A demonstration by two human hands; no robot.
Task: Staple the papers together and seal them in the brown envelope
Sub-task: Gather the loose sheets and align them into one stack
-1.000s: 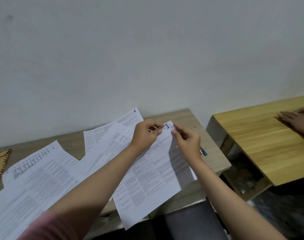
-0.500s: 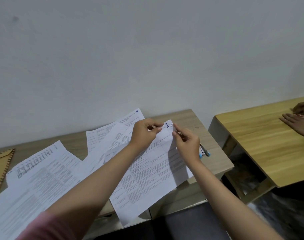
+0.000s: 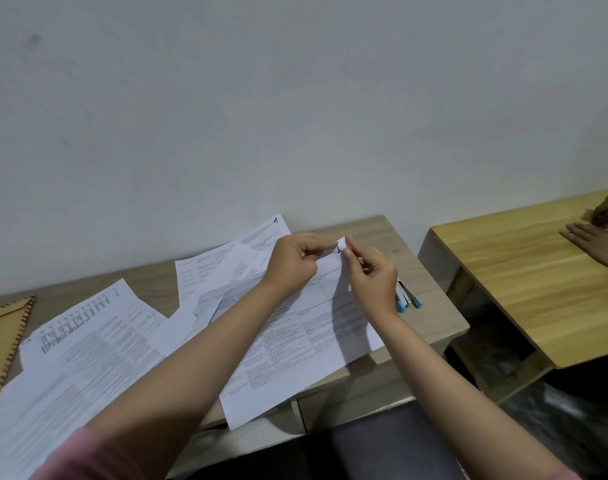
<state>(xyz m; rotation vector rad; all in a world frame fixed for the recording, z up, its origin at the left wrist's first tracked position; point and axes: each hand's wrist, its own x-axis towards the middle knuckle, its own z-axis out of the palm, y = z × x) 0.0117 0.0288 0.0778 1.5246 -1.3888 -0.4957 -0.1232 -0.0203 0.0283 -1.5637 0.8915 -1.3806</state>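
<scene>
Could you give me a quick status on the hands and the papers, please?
Left hand and right hand both pinch sheet at its top corner. Stapler untouched, beside right hand. Envelope far left. Nothing in the way.

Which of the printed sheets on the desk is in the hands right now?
The sheet marked "1", nearest the stapler. The left hand and right hand pinch its top corner; the other sheets lie untouched to its left.
</scene>
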